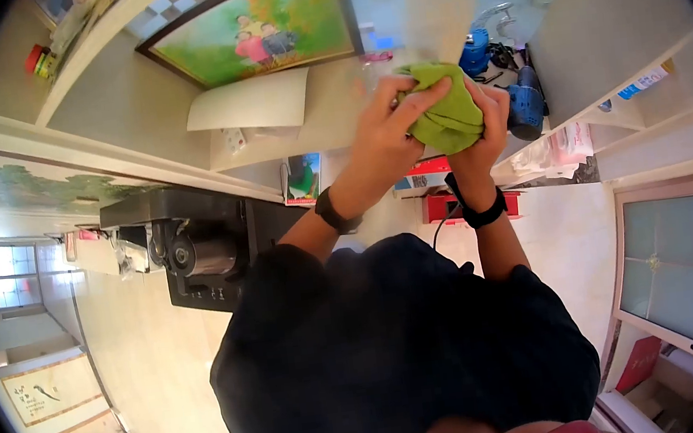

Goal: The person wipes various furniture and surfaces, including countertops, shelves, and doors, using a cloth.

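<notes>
A folded green cloth (443, 113) is held up between both hands in front of a shelf. My left hand (384, 137) grips it from the left, with thumb and fingers pressed into the fabric. On the other side, my right hand (486, 132) closes around the cloth's right edge. Just right of that hand, a blue cordless drill (526, 102) lies on the shelf, and a blue round item (475, 52) sits behind it. A small pink object (378, 56) rests beyond the cloth.
A framed picture (257, 30) leans in the left shelf compartment, with a white sheet (248, 104) below it. Upright panels (608, 33) divide the shelf. At left stands a black table with a metal kettle (197, 255). A red box (440, 208) is below my hands.
</notes>
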A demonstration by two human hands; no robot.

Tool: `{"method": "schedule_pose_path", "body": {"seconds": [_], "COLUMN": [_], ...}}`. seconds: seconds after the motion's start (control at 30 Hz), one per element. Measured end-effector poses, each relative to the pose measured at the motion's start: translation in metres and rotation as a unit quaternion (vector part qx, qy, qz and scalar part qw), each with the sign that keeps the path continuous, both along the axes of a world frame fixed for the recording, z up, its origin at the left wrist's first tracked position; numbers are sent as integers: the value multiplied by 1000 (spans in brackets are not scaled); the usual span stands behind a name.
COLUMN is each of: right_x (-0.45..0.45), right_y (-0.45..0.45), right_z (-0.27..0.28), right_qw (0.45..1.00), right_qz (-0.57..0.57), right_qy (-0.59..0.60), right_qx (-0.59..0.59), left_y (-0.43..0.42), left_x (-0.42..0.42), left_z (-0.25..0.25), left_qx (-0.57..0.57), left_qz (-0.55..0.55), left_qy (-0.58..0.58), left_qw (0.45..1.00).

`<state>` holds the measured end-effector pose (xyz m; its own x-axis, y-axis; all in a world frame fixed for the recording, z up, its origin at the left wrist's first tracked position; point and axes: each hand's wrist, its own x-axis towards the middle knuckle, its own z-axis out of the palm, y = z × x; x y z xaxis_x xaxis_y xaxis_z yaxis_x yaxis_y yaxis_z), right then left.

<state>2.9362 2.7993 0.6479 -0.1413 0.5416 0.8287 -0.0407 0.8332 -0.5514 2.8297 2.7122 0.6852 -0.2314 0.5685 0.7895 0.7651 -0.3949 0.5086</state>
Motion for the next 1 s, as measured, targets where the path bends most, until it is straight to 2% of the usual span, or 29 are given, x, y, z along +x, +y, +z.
{"method": "schedule_pose_path", "body": {"seconds": [0.17,0.27,0.3,0.37,0.7,0.97,1.0], "right_x": [5,3,1,-13,-103,-184,-192], "right_y": [-10,-30,-38,-54,-121,-186,-192], "right_z": [-69,-108,-115,-127,-124,-114,-114], "right_qw": [997,990,983,981,980,972,973], "right_qz": [-33,-72,-84,-89,-33,59,67], "right_qy": [-68,-112,-151,-156,-188,-214,-210], "right_qx": [-23,-44,-53,-74,-54,-78,-76], "left_y": [-6,-19,-25,-33,-118,-201,-207], "left_x": [-9,-18,-22,-36,-117,-188,-193], "left_z": [-59,-95,-104,-119,-124,-129,-129], "left_qx": [-56,-157,-163,-172,-183,-233,-213], "left_qz": [-9,-23,-11,12,72,154,161], "left_qy": [7,3,8,21,-32,-97,-94], "left_qw": [998,987,987,985,980,955,959]}}
